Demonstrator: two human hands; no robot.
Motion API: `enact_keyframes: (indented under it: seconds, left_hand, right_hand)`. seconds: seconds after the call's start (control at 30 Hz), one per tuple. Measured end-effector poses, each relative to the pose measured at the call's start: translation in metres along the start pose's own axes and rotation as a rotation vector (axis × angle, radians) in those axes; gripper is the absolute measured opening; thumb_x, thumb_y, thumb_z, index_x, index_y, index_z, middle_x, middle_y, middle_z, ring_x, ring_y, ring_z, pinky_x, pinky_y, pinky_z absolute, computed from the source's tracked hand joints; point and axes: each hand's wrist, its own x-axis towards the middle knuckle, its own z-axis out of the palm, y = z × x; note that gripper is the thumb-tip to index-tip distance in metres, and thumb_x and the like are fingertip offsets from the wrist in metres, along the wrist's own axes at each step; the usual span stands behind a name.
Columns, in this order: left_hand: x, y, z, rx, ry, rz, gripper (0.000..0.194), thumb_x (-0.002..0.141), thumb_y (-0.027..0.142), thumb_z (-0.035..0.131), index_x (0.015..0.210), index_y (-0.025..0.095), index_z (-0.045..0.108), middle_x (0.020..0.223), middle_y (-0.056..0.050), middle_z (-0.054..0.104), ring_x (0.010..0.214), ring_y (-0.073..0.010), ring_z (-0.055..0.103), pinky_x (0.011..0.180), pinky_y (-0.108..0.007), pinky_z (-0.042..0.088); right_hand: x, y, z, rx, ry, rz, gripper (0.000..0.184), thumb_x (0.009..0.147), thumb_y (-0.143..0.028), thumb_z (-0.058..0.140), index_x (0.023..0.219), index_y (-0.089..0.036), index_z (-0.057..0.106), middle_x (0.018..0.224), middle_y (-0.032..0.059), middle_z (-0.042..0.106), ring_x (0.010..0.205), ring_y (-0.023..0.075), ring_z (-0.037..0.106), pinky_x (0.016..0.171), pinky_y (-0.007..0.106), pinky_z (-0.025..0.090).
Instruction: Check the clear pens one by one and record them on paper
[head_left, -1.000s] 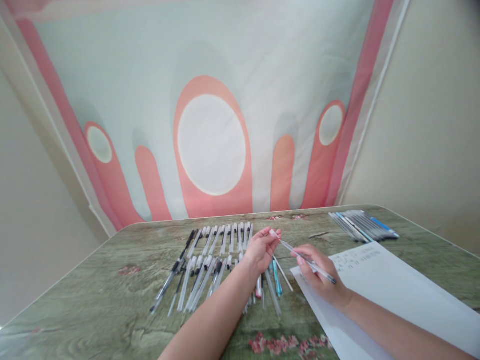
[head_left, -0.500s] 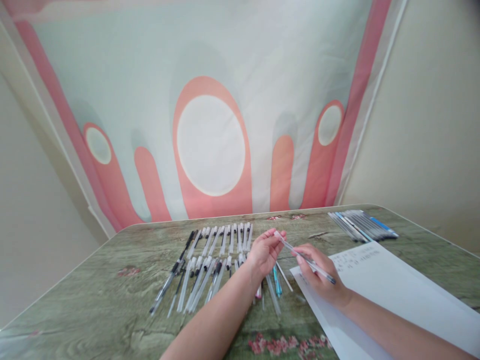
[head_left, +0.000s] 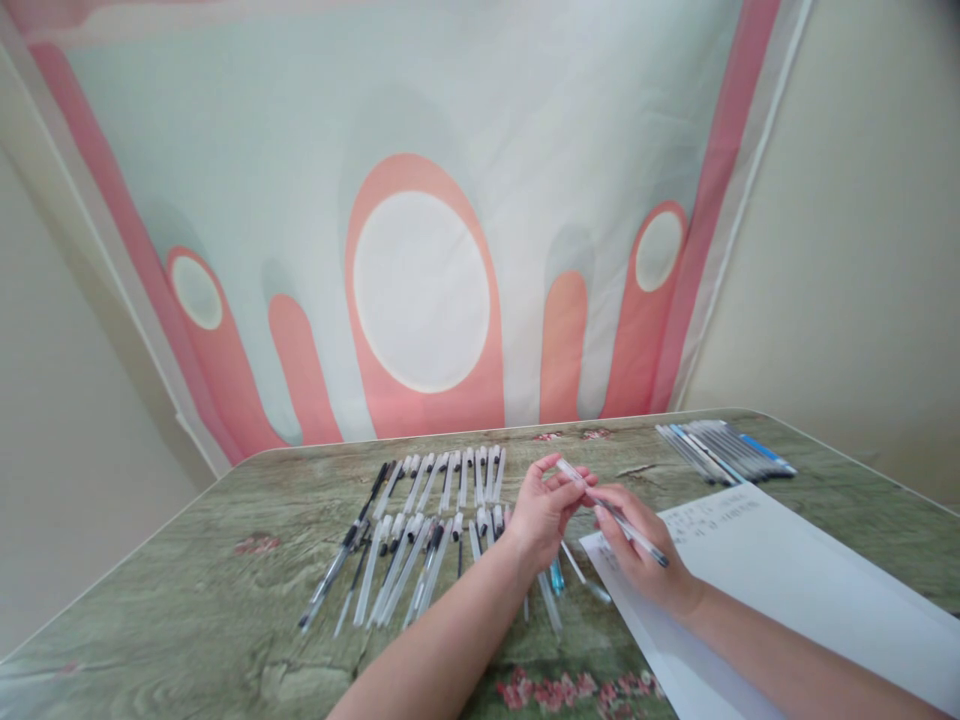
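A clear pen (head_left: 627, 525) with a dark end slants between my two hands, above the corner of a white sheet of paper (head_left: 787, 590). My right hand (head_left: 641, 545) grips it around the middle, and the dark end sticks out past the fingers toward the lower right. My left hand (head_left: 547, 515) is closed on the pen's pale upper end with thumb and fingers. Under and beside my left wrist lie several loose pen parts, among them a turquoise pen (head_left: 556, 575), partly hidden by the hand.
Two rows of clear pen barrels and caps (head_left: 442, 480) lie left of my left arm, with dark pens (head_left: 330, 575) at their left end. A bundle of pens (head_left: 724, 450) sits at the table's (head_left: 187, 600) back right. Handwriting marks the paper's far edge. A printed cloth (head_left: 300, 150) hangs behind.
My left hand has shifted right along the pen, closer to my right hand, and its fingers have closed more. The pen and my right hand have barely moved.
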Motion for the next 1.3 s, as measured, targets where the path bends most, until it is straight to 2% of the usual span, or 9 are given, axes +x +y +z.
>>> enact_keyframes:
  seconds: [0.1,0.23,0.33,0.4,0.47,0.53,0.67,0.9,1.3]
  left_hand:
    - [-0.001,-0.004,0.001,0.01,-0.024,0.051,0.056,0.059,0.006,0.072,0.103,0.018,0.04,0.087,-0.007,0.064,0.086,-0.0194,0.063,0.074,-0.028,0.046]
    - [0.003,-0.004,-0.003,0.006,0.026,0.089,0.057,0.058,0.006,0.072,0.102,0.02,0.039,0.085,-0.004,0.063,0.082,-0.0171,0.063,0.072,-0.027,0.046]
    - [0.008,0.001,-0.007,0.007,0.087,0.156,0.057,0.058,0.007,0.072,0.102,0.021,0.039,0.087,-0.003,0.062,0.082,-0.0159,0.063,0.076,-0.029,0.045]
    - [0.01,0.005,-0.009,0.018,0.115,0.223,0.056,0.059,0.009,0.072,0.102,0.021,0.038,0.088,-0.003,0.061,0.083,-0.0154,0.062,0.078,-0.03,0.045]
    - [0.009,0.007,-0.009,0.041,0.119,0.28,0.055,0.06,0.011,0.072,0.102,0.021,0.038,0.09,-0.003,0.061,0.084,-0.0156,0.062,0.08,-0.031,0.045]
    - [0.007,0.007,-0.006,0.068,0.099,0.307,0.052,0.062,0.013,0.071,0.102,0.021,0.038,0.092,-0.003,0.06,0.087,-0.0165,0.062,0.081,-0.031,0.045]
    - [-0.002,0.0,0.004,0.138,0.054,0.307,0.054,0.065,0.018,0.07,0.107,0.023,0.036,0.098,-0.005,0.059,0.088,-0.0187,0.062,0.077,-0.032,0.046]
    - [-0.006,-0.007,0.007,0.206,0.09,0.366,0.056,0.065,0.018,0.07,0.107,0.021,0.032,0.088,-0.002,0.06,0.08,-0.0159,0.063,0.079,-0.032,0.046]
    - [-0.01,-0.002,0.012,0.201,0.044,0.351,0.053,0.064,0.018,0.072,0.101,0.022,0.034,0.084,-0.001,0.061,0.078,-0.0156,0.063,0.079,-0.034,0.046]
  right_hand:
    - [0.001,-0.001,0.0,0.044,-0.008,0.013,0.025,0.085,-0.022,0.042,0.109,-0.021,0.05,0.106,0.0087,0.055,0.099,0.0209,0.054,0.082,0.036,0.047]
    - [0.001,0.0,-0.002,0.11,-0.055,0.077,0.026,0.086,-0.025,0.041,0.11,-0.021,0.05,0.106,0.0083,0.055,0.096,0.0202,0.055,0.081,0.035,0.047]
    - [0.001,0.005,0.0,0.184,-0.058,0.185,0.025,0.087,-0.029,0.041,0.108,-0.02,0.05,0.088,0.0053,0.059,0.075,0.0165,0.059,0.067,0.029,0.05]
    - [0.0,0.009,0.002,0.198,-0.043,0.243,0.023,0.087,-0.031,0.041,0.104,-0.019,0.05,0.072,0.0014,0.058,0.06,0.0138,0.057,0.056,0.026,0.049]
    - [0.0,0.011,0.004,0.163,-0.017,0.258,0.022,0.086,-0.031,0.041,0.102,-0.019,0.049,0.068,0.0002,0.057,0.055,0.0127,0.054,0.052,0.024,0.047]
    - [0.0,0.01,0.006,0.11,0.002,0.234,0.021,0.086,-0.031,0.042,0.103,-0.019,0.048,0.071,0.001,0.057,0.056,0.0129,0.054,0.052,0.025,0.046]
    - [-0.004,0.008,0.006,0.055,-0.009,0.156,0.021,0.086,-0.029,0.044,0.105,-0.019,0.045,0.06,-0.0024,0.053,0.049,0.0122,0.05,0.048,0.024,0.043]
    - [-0.011,0.019,0.007,-0.014,0.029,0.038,0.019,0.084,-0.025,0.047,0.102,-0.019,0.051,0.08,0.0052,0.064,0.071,0.0177,0.063,0.06,0.028,0.051]
    - [-0.017,0.022,0.008,-0.089,0.067,-0.014,0.02,0.085,-0.024,0.045,0.103,-0.02,0.051,0.084,0.0061,0.064,0.074,0.0185,0.063,0.062,0.03,0.053]
